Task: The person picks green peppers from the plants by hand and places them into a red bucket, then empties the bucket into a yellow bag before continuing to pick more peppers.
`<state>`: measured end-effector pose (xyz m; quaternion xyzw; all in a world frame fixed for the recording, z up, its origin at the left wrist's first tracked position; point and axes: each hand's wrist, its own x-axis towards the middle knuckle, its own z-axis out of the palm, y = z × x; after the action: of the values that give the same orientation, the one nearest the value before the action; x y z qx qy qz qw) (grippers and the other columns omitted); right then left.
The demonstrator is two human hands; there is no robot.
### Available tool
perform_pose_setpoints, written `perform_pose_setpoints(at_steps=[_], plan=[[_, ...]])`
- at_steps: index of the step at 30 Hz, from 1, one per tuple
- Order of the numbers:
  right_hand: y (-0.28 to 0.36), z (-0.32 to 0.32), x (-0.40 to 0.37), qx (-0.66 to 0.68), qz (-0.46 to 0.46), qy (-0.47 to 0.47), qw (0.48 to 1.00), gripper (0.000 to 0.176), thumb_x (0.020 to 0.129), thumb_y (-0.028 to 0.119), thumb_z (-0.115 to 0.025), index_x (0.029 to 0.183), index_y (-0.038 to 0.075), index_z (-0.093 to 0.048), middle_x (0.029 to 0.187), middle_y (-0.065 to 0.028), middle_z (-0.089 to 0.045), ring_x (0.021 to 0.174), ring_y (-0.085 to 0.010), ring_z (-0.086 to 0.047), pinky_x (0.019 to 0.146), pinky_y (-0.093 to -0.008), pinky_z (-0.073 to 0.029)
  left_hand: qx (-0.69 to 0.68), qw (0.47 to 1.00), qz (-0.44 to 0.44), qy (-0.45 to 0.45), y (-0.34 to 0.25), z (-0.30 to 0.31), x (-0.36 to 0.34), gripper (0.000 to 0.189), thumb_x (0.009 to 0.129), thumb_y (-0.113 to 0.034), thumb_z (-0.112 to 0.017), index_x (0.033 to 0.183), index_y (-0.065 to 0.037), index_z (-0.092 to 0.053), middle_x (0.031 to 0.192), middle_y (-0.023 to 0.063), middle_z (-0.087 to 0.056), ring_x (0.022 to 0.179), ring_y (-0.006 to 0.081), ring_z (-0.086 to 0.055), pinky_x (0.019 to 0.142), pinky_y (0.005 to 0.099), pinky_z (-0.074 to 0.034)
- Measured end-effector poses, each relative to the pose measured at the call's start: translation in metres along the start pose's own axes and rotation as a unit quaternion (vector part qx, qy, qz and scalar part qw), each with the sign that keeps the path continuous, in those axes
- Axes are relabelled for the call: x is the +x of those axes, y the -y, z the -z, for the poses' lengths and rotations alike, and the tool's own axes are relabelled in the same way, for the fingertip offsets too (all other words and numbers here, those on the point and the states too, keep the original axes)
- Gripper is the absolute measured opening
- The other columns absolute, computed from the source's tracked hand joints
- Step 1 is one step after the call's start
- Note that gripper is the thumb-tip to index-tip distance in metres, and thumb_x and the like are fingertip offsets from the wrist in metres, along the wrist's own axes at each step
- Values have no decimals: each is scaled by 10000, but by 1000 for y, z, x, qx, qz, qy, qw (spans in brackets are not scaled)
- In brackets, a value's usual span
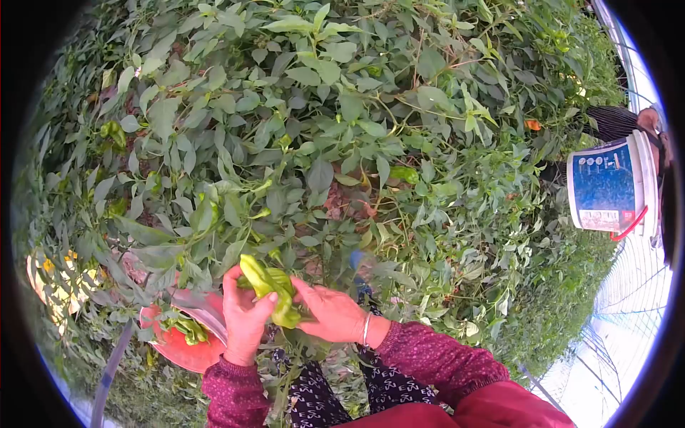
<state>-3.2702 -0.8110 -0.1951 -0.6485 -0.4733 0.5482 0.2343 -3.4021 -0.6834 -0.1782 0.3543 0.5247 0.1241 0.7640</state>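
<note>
Several green peppers [272,287] are bunched between my two hands, low in the head view. My left hand [245,314] has its thumb and fingers closed round them from the left side. My right hand [334,314], with a bracelet at the wrist, reaches them from the right; its fingertips are partly hidden behind the peppers. A red container [187,351] with green peppers [189,328] inside stands just left of my left hand.
Dense pepper plants [342,128] fill the ground ahead. At the right, a person in dark striped clothing [614,124] is beside a blue and white bucket [605,185] with a red handle. A grey pole [110,371] rises at lower left.
</note>
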Motion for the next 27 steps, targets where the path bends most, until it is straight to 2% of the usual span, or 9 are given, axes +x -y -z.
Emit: perform_pose_setpoints(at_steps=[5,9,12,16,19,20,23,25,27], plan=[[4,25,38,-25,25,101,994,696,788,244,-649,1362,98,-283,1082,-89,-583,987,-272,-571,859,-363,-462,7,997,-46,-56,-6,70,-39,503,718,-20,-633,1162,-64,-401,1103,77,-499,1053,214,-518,930,358,-424],[3,57,74,41,-24,-73,996,388,823,115,-594,1197,74,-498,973,-88,-614,865,-196,-620,785,-305,-505,57,985,-38,-160,-21,132,-74,537,718,-52,-645,1195,-42,-398,1075,61,-490,1010,199,-516,908,332,-419],[-16,76,110,132,-27,-253,958,236,837,36,-544,1071,44,-573,1016,-81,-636,920,-183,-627,811,-282,-494,118,962,-48,-239,-8,184,-93,575,694,-20,-659,1201,-20,-387,1140,120,-484,1039,243,-521,930,356,-411],[-8,98,169,129,31,-253,958,268,850,55,-546,1115,81,-573,1090,-106,-618,1001,-210,-599,853,-302,-470,548,794,58,-258,9,242,-100,662,633,-36,-675,1231,14,-396,1307,242,-353,1200,403,-402,968,444,-380],[13,67,198,33,195,-117,973,294,805,111,-588,1099,112,-585,1049,-86,-617,1023,-261,-572,880,-344,-452,732,652,-30,-193,39,262,-92,648,635,-40,-688,1206,2,-384,1207,196,-398,1023,390,-487,879,424,-443],[12,56,203,-49,222,-63,972,274,793,158,-590,1064,121,-593,1010,-56,-622,971,-279,-577,844,-367,-459,778,596,-68,-187,22,237,-82,488,686,-46,-675,1119,21,-459,1121,173,-494,930,346,-550,821,408,-471],[-3,18,185,-148,130,56,979,236,799,192,-585,1027,136,-608,986,-49,-622,976,-255,-566,885,-380,-405,552,820,-27,-146,1,205,-55,273,765,-27,-618,1020,20,-533,960,144,-585,829,283,-603,750,357,-495],[-11,7,158,-197,101,74,972,226,797,194,-590,1007,114,-616,982,-57,-623,984,-250,-558,921,-376,-372,460,860,-162,-152,-31,156,-27,200,789,-14,-576,990,-13,-574,854,136,-618,715,283,-620,669,366,-493],[-29,3,138,-217,96,64,969,232,788,184,-590,1001,94,-614,975,-68,-622,970,-264,-558,926,-374,-368,453,859,-204,-125,-48,134,-1,180,810,-12,-562,990,-20,-565,892,154,-613,757,278,-621,678,358,-493]])
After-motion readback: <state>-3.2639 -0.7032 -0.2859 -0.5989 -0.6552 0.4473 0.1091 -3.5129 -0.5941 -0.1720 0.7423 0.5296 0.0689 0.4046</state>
